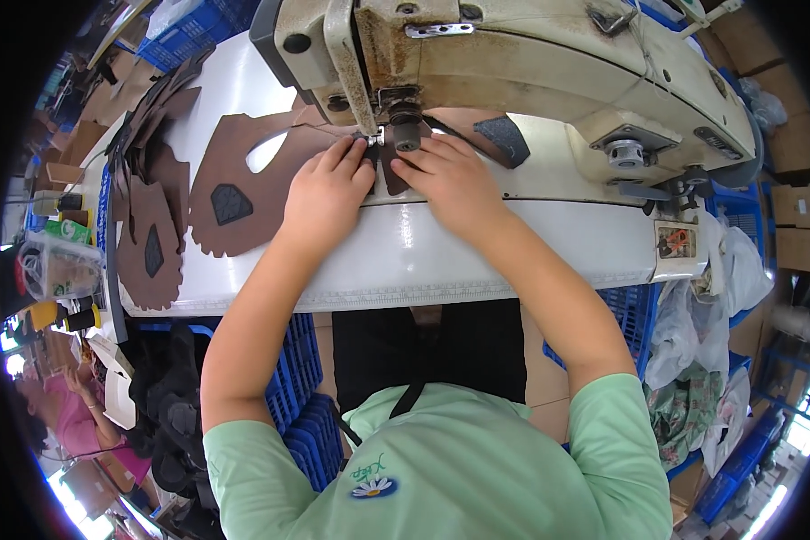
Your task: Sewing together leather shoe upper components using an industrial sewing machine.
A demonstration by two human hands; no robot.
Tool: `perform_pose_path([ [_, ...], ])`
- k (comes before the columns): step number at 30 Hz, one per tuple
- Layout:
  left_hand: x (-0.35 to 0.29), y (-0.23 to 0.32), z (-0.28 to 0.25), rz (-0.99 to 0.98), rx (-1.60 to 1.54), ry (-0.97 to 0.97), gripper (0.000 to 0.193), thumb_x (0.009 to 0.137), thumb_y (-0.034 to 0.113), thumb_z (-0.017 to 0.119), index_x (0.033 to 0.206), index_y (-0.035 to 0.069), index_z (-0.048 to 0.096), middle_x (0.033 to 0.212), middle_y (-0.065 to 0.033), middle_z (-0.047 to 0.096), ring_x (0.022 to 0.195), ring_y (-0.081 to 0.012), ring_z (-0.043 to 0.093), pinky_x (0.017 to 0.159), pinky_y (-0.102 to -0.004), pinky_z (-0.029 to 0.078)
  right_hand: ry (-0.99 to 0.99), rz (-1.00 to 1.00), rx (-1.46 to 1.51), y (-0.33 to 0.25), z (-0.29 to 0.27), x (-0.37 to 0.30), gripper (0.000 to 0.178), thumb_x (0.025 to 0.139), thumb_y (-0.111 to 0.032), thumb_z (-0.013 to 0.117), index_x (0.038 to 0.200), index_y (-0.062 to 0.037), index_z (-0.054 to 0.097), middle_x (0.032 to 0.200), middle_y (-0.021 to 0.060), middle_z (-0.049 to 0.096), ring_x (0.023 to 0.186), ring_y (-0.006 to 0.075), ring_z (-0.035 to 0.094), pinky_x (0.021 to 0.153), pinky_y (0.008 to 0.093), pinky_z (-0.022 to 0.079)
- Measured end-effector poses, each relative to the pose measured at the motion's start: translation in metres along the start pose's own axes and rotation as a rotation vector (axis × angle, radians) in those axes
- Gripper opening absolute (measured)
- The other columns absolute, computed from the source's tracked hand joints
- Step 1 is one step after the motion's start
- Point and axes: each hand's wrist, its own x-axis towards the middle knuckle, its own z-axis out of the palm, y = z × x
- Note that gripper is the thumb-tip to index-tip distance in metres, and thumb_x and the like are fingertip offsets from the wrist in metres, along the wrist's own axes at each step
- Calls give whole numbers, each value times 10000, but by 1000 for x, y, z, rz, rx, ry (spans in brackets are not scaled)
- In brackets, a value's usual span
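Observation:
A brown leather-like piece (243, 180) with scalloped lower edges and a dark patch lies under the head of a sewing machine (513, 63). My left hand (328, 189) rests on this piece just left of the presser foot (376, 137), fingers stretched out and pressing down. A small dark part shows by its fingertips. My right hand (459, 180) lies at the right of the foot, its fingers extended over the material and partly hidden under the machine head. Beyond it, a brown end with a dark patch (501, 139) sticks out. The needle point cannot be made out.
Stacked brown pieces (153, 193) hang over the table's left side. A ruler strip (405, 295) runs along its front edge. Thread spools (83, 319) and a plastic tub (60, 265) stand at left. Blue crates (634, 315) and plastic bags (693, 324) flank the table. Another person (85, 414) sits lower left.

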Motion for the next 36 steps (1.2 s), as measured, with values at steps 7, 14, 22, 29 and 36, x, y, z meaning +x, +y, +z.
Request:
perform_pose_path([
  [7,-1,-3,2,16,2,8,332,732,63,597,1052,25,681,1236,-141,649,1209,-288,575,925,-397,501,-12,-1,-15,1,0,1,287,838,-125,546,1081,-100,697,1203,47,670,1207,199,565,1070,394,387],
  [14,0,-3,0,22,8,47,346,727,68,607,1062,38,689,1190,-102,646,1174,-263,571,912,-388,483,-16,21,-6,0,-1,1,292,842,-120,543,1089,-110,698,1200,26,669,1213,186,558,1060,393,384],
  [22,-1,2,-1,23,86,76,348,739,96,608,1074,55,692,1094,-43,638,1072,-226,575,881,-363,461,-6,3,30,2,-4,3,286,837,-120,543,1074,-91,699,1203,49,665,1214,197,558,986,375,431],
  [29,2,-4,-3,38,49,79,308,764,108,604,1056,51,683,1072,-51,652,1055,-222,588,885,-367,466,-7,-6,59,6,-5,7,272,827,-111,548,1049,-76,703,1196,71,666,1217,214,559,984,361,445],
  [36,-11,-18,-9,167,28,72,346,718,111,611,1055,109,687,1242,-78,647,1186,-240,581,1004,-401,457,-37,-24,59,9,-5,8,268,814,-99,569,1038,-74,713,1205,77,663,1207,218,569,979,367,459],
])
